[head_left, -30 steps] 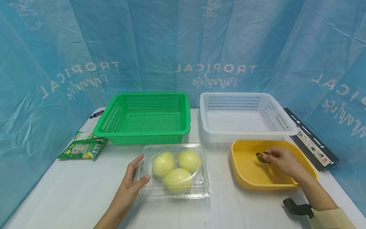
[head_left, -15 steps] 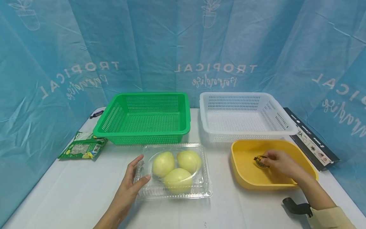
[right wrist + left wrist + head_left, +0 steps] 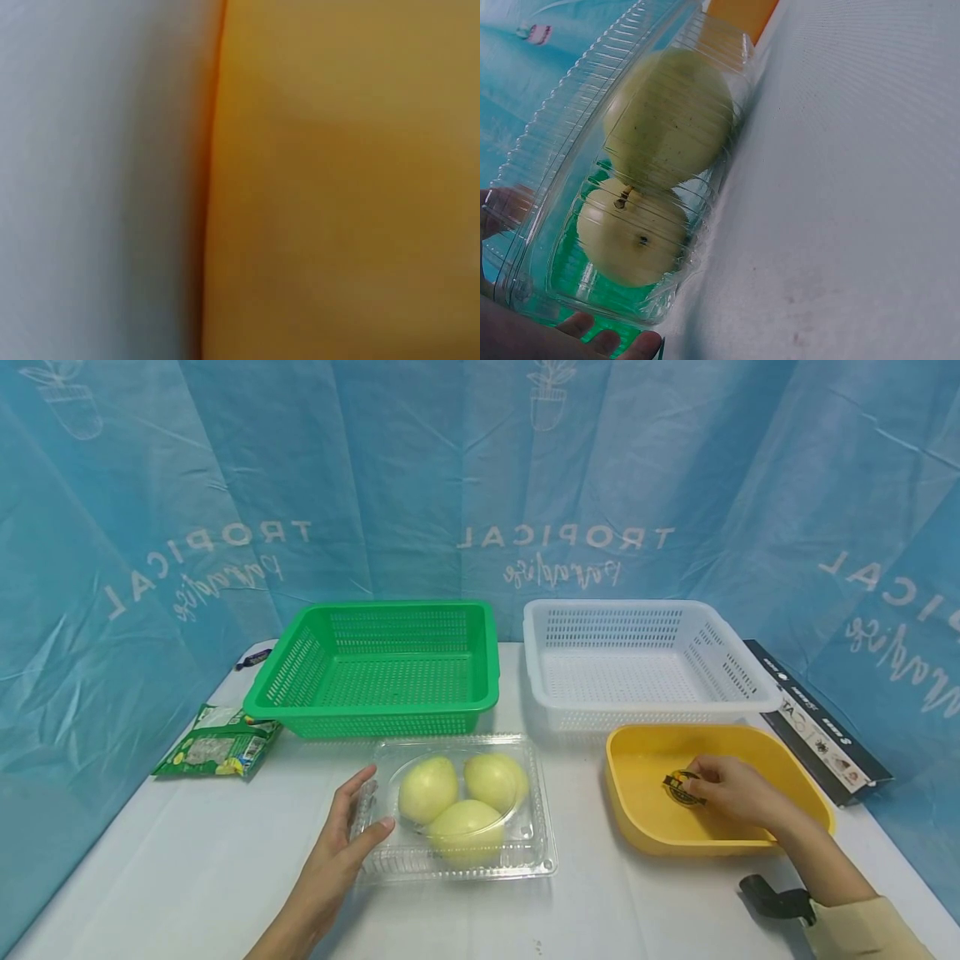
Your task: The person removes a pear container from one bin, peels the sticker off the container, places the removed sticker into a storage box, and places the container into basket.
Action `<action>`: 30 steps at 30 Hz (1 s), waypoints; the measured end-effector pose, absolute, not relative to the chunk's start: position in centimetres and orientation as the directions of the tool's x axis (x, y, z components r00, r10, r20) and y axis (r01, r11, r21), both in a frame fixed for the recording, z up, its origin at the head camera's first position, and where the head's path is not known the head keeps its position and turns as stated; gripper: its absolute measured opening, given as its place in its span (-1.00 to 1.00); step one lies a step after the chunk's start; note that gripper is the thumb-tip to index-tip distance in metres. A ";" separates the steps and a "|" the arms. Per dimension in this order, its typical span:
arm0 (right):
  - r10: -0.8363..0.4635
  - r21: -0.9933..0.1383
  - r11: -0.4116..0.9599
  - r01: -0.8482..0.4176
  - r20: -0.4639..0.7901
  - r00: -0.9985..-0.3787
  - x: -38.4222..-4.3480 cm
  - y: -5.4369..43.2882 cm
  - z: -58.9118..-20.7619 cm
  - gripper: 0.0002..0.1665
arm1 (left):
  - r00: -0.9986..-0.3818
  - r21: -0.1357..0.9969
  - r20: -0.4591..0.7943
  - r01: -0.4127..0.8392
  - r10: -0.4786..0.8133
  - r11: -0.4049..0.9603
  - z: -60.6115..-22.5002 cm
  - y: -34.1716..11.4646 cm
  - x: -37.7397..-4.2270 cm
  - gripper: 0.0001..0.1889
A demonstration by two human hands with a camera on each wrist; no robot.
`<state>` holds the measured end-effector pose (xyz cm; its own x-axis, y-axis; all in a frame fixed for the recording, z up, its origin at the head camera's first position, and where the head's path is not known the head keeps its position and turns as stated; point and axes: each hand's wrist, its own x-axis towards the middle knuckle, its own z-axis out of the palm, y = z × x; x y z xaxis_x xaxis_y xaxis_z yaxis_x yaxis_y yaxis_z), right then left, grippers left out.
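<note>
A clear plastic clamshell box [image 3: 390,862] with ribbed sides lies on the white cloth, three pale yellow-green, pear-like fruits [image 3: 467,835] inside. My left hand [image 3: 337,847] holds its left end, thumb at the top edge and fingers around the side. In the left wrist view, two fruits show through the box wall [image 3: 562,127], with fingertips [image 3: 606,342] beside its lower end. Inside the yellow basin [image 3: 720,848], my right hand [image 3: 731,789] pinches a small black-and-gold label [image 3: 677,787], low over the bottom. Only blurred basin wall [image 3: 337,187] fills the right wrist view.
Behind the box stands a green basket [image 3: 397,725], with a white basket [image 3: 645,717] to its right. A green packet [image 3: 213,743] and a small dark wrapper [image 3: 253,660] lie left. A long black-and-white carton [image 3: 821,735] borders the right side; a blue curtain [image 3: 420,485] hangs behind.
The label has come down toward the basin floor and turned to show more of its face, the right hand lowering slightly with it. My left hand and the box have stayed in place.
</note>
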<state>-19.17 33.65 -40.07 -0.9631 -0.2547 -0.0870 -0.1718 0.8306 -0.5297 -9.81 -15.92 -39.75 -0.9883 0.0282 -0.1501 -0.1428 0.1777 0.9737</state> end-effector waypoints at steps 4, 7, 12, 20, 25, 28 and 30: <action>-0.256 -0.518 0.835 -0.186 -0.065 -0.965 -19.2 33.6 -40.1 -0.84 | -0.988 0.973 -0.152 -0.145 0.028 0.178 -39.7 -15.9 -9.8 -0.29; -0.252 -0.516 0.837 -0.182 -0.069 -0.965 -19.2 33.6 -40.0 -0.80 | -0.988 0.973 -0.155 -0.148 0.027 0.178 -39.7 -15.9 -9.8 -0.29; -0.243 -0.510 0.845 -0.162 -0.096 -0.965 -19.2 33.5 -39.9 -0.68 | -0.987 0.972 -0.159 -0.152 0.024 0.178 -39.8 -15.9 -9.9 -0.28; -0.242 -0.517 0.839 -0.169 -0.075 -0.967 -19.2 33.6 -39.9 -0.58 | -0.987 0.973 -0.156 -0.149 0.027 0.176 -39.7 -15.9 -9.8 -0.28; -0.241 -0.534 0.827 -0.174 -0.057 -0.969 -19.2 33.6 -40.0 -0.58 | -0.987 0.973 -0.160 -0.154 0.022 0.173 -39.6 -15.8 -9.7 -0.29; -0.231 -0.530 0.832 -0.165 -0.060 -0.971 -19.2 33.5 -39.9 -0.56 | -0.987 0.973 -0.162 -0.156 0.021 0.171 -39.6 -15.8 -9.7 -0.29; -0.217 -0.522 0.839 -0.152 -0.066 -0.974 -19.2 33.5 -39.8 -0.54 | -0.987 0.973 -0.162 -0.156 0.021 0.169 -39.6 -15.8 -9.7 -0.29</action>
